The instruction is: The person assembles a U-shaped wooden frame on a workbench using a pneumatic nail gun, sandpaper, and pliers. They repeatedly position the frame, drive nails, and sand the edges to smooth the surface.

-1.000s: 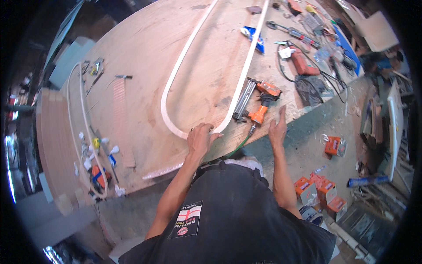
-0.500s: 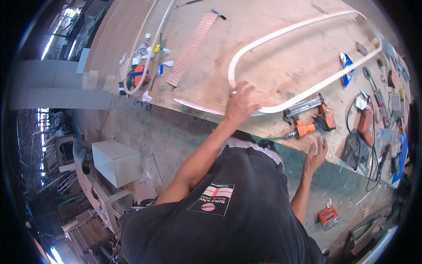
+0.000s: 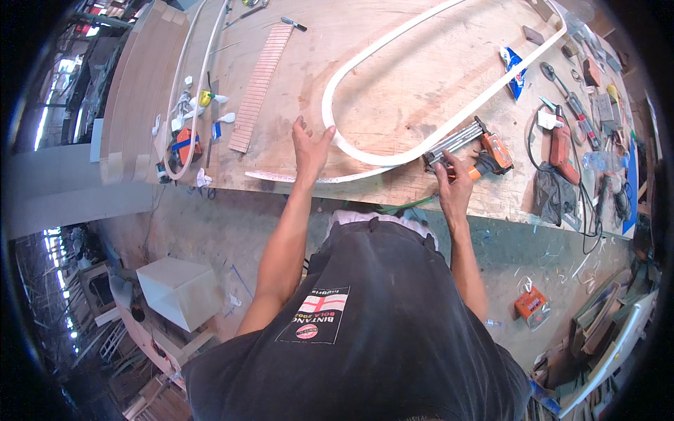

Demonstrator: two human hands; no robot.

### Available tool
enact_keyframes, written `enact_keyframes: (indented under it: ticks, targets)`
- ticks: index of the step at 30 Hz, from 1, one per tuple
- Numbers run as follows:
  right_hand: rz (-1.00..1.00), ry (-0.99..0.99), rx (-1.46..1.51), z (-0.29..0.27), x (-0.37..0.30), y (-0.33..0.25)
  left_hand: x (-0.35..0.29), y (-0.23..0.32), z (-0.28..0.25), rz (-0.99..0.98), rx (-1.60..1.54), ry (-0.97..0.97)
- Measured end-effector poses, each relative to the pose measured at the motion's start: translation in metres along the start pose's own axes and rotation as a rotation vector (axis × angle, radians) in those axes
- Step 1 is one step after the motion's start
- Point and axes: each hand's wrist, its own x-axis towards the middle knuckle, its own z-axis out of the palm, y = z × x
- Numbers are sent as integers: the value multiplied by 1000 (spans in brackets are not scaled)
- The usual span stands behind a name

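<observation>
A long pale strip bent into a rounded loop [image 3: 328, 102] stands on edge on the wooden workbench [image 3: 281, 84]. Beside its near left bend is my left hand [image 3: 312, 149], fingers spread and thumb against or very close to the strip. A thin loose tail of strip [image 3: 351, 177] curves along the bench's front edge past my left wrist. My right hand [image 3: 456, 184] is at the loop's near side, fingers apart and slightly bent. Its fingertips meet or almost meet the silver magazine of an orange nail gun [image 3: 497, 153]; contact is unclear. A green hose [image 3: 414, 204] runs near the gun.
A slatted wooden strip [image 3: 260, 91] and another bent loop [image 3: 199, 84] lie to the left. On the right are a blue packet [image 3: 514, 74], a red power drill [image 3: 562, 151] with its cord, and several hand tools. A white box [image 3: 179, 291] stands on the floor.
My right hand has come up from below the bench edge to the nail gun's magazine. My left hand has shifted off the loop's near bend to its left side. The view has turned slightly.
</observation>
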Motion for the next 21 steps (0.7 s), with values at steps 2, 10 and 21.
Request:
enact_keyframes:
  ticks: [2,10,21]
  targets:
    - [52,-34,-38,7,-8,-14,-11,-17,-2,207,150,70]
    - [166,199,12,14,-36,19,-48,24,-34,542,-91,-92]
    - [156,378,-45,46,-14,-40,11,-18,-81,384,-162,-77]
